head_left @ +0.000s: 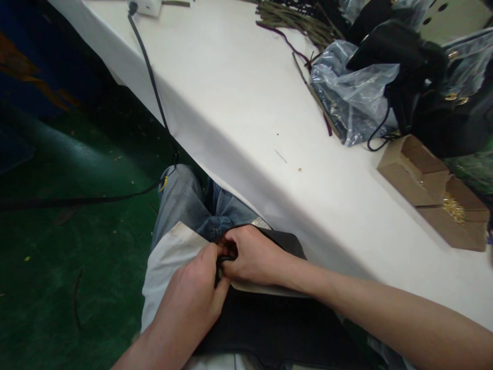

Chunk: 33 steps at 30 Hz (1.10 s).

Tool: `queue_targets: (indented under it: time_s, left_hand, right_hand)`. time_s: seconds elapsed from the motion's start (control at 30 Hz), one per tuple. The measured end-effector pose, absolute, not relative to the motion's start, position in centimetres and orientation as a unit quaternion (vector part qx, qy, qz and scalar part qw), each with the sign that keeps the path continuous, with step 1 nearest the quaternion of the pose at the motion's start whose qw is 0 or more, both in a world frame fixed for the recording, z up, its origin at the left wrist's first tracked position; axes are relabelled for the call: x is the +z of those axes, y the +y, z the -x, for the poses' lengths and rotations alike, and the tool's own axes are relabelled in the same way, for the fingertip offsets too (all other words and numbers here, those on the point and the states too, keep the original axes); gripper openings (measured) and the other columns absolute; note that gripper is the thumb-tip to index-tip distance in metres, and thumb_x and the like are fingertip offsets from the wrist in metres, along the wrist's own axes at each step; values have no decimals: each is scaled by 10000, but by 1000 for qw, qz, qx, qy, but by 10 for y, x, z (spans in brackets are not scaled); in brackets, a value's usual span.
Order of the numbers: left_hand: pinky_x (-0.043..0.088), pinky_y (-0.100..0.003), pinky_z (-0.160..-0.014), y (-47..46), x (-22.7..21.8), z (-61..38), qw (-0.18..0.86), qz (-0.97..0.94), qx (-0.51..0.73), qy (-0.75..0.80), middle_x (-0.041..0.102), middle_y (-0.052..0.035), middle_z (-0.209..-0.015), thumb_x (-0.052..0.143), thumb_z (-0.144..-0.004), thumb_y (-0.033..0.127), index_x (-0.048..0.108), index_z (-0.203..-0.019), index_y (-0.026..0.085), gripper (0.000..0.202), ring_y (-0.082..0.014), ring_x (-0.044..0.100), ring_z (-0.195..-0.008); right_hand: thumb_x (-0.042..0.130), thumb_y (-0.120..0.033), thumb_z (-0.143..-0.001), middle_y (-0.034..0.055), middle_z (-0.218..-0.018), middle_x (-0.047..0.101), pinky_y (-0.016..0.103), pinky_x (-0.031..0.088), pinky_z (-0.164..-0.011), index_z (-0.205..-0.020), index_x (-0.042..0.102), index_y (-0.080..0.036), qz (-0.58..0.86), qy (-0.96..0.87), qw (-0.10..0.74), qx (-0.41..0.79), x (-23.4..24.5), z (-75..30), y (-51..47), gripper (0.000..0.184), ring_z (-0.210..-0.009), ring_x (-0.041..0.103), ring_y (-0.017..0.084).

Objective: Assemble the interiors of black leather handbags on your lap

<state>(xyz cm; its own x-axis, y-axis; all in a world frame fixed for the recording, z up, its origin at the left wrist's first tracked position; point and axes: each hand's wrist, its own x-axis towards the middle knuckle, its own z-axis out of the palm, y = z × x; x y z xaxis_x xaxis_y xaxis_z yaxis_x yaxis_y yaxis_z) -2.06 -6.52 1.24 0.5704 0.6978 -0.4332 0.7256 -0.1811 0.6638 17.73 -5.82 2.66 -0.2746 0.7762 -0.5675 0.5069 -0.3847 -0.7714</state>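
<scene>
A black, leather-like bag (277, 324) with a pale inner side lies across my lap. Its raised flap (287, 241) shows behind my right wrist. My left hand (194, 282) is closed, thumb and fingers pinching the bag's dark edge. Right against it, my right hand (254, 254) is curled with its fingertips on the same dark, strap-like edge. The fingertips of both hands meet there and partly cover what they grip. Any small part between them is hidden.
A white-covered table (231, 82) runs diagonally ahead. On its right stand cardboard boxes (435, 205), one with small gold-coloured pieces (454, 208). Behind are plastic bags (350, 87), dark bags and a bundle of strips (296, 20). A black cable (148, 72) hangs over the left edge.
</scene>
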Motion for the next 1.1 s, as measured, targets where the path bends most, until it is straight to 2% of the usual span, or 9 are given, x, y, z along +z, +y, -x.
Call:
queue_targets:
  time_s: [0.07,0.2,0.27,0.37,0.53,0.7,0.87,0.97,1.1]
  left_hand:
    - [668,-454,-845,-71,9,24,446,-765,-3,464,828,-137,-1255,561,-978,138,602,-1364,214,395,-353,844,-1075]
    - [694,-406,-869,-83,0,29,443,-771,44,456,808,-146,-1350,507,-990,139,489,-1529,219,545,-312,847,-1126]
    - [697,-389,-855,-85,-1,32,435,-778,53,450,815,-138,-1329,499,-999,142,456,-1561,222,570,-302,854,-1102]
    - [685,-375,-797,-81,3,37,397,-798,42,451,836,-103,-1229,561,-1004,158,488,-1525,242,533,-301,864,-996]
    - [644,-369,-715,-73,11,44,331,-827,17,454,774,-99,-1357,764,-968,274,534,-1491,297,571,-322,845,-1005]
    - [675,-398,-794,-79,6,45,428,-766,52,477,798,-53,-1220,706,-966,246,524,-1464,314,535,-303,843,-1011]
    - [671,-348,-770,-90,5,44,476,-738,75,472,803,-43,-1075,595,-968,128,526,-1414,283,477,-263,846,-925]
    - [654,-328,-697,-95,6,46,474,-737,68,477,805,-30,-1009,574,-982,129,550,-1345,274,392,-259,846,-852]
    - [670,-335,-690,-95,6,52,412,-775,82,472,828,-40,-1082,619,-987,184,533,-1458,282,489,-268,852,-836]
  right_hand:
    - [700,-19,-718,-50,-724,661,231,351,-581,-794,693,-172,597,-534,116,587,26,-173,-62,172,-664,567,114]
    - [696,-36,-723,-27,-783,701,231,373,-596,-857,710,-172,616,-510,119,588,26,-167,-68,191,-698,596,133]
    - [694,-44,-725,-20,-785,705,231,372,-590,-849,702,-174,623,-510,114,582,26,-166,-69,180,-694,602,137]
    - [694,-49,-713,-9,-789,724,232,376,-602,-837,706,-174,626,-536,112,555,23,-165,-71,177,-703,609,142]
    - [689,-65,-725,36,-859,801,243,423,-668,-921,770,-155,611,-578,149,519,15,-163,-76,230,-744,684,168]
    - [697,-80,-735,65,-872,820,265,429,-680,-941,786,-162,632,-582,131,495,14,-159,-82,239,-762,725,203]
    - [660,-38,-763,73,-933,818,269,424,-686,-972,756,-178,627,-603,95,484,13,-155,-87,270,-814,750,212]
    - [658,-47,-780,77,-953,814,268,430,-687,-991,746,-182,618,-614,91,483,10,-155,-89,266,-837,761,218]
    - [658,-51,-774,77,-971,822,262,450,-705,-1009,746,-180,613,-607,103,495,10,-154,-90,282,-863,775,221]
